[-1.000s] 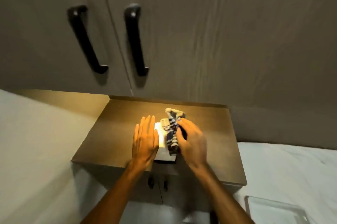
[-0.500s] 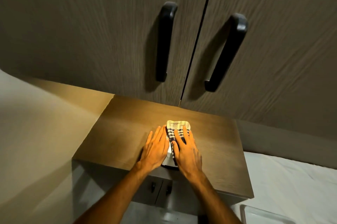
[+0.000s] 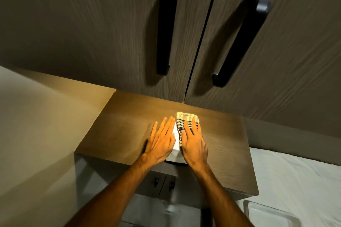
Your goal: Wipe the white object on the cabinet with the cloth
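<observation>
A white box-like object (image 3: 175, 150) lies on the brown cabinet top (image 3: 125, 127), mostly hidden between and under my hands. A checked cream and dark blue cloth (image 3: 186, 118) is spread over its right part and far end. My right hand (image 3: 193, 143) lies flat on the cloth with fingers extended, pressing it onto the object. My left hand (image 3: 161, 141) rests flat with fingers together against the object's left side, holding nothing.
Two tall wardrobe doors with black handles (image 3: 166, 25) (image 3: 239, 38) rise right behind the cabinet. A pale wall (image 3: 36, 125) closes the left side. A white sheet (image 3: 295, 175) and a clear tray (image 3: 267, 215) lie at the right. Two small knobs (image 3: 164, 183) sit under the cabinet top.
My right hand went from gripping the bunched cloth to lying flat on it, and the cloth now spreads over the object. The view swung left, and my left hand stays beside the object.
</observation>
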